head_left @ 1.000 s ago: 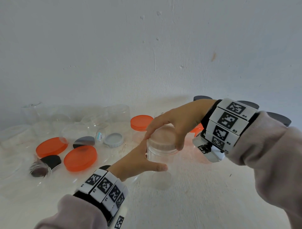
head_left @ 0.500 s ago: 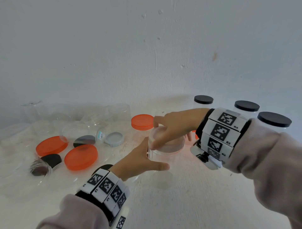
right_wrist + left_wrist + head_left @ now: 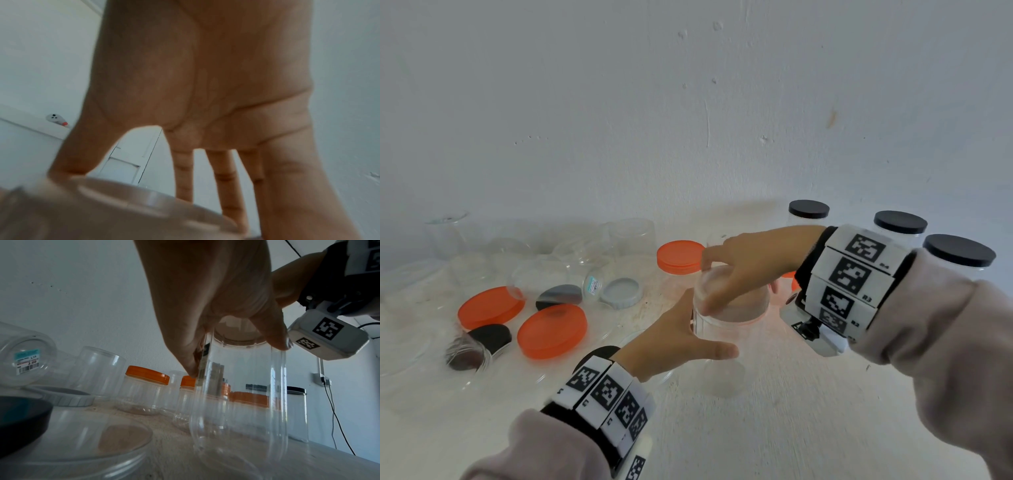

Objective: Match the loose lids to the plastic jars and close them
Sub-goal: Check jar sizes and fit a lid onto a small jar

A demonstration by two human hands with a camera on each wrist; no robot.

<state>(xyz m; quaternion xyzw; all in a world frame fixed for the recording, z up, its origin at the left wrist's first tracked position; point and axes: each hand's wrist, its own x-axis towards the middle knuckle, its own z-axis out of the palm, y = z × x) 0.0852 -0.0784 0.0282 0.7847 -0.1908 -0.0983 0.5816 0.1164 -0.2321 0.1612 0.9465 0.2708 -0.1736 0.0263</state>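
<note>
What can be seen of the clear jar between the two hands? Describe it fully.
The clear jar is a see-through plastic cylinder with a rounded base, standing upright on the pale table and apparently empty. The left hand grips its side, thumb across the front. A clear lid sits on its mouth, gripped from above by the right hand. Whether the lid is fully screwed down cannot be told.

Grey sleeves (image 3: 945, 346), black-and-white coded wristbands (image 3: 854, 274)

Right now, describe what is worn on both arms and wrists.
Both arms wear loose pale grey-beige sleeves. Each wrist carries a black band under a cuff of white blocks printed with black square codes. A white coded camera box hangs under the right wrist. Both hands are bare.
</note>
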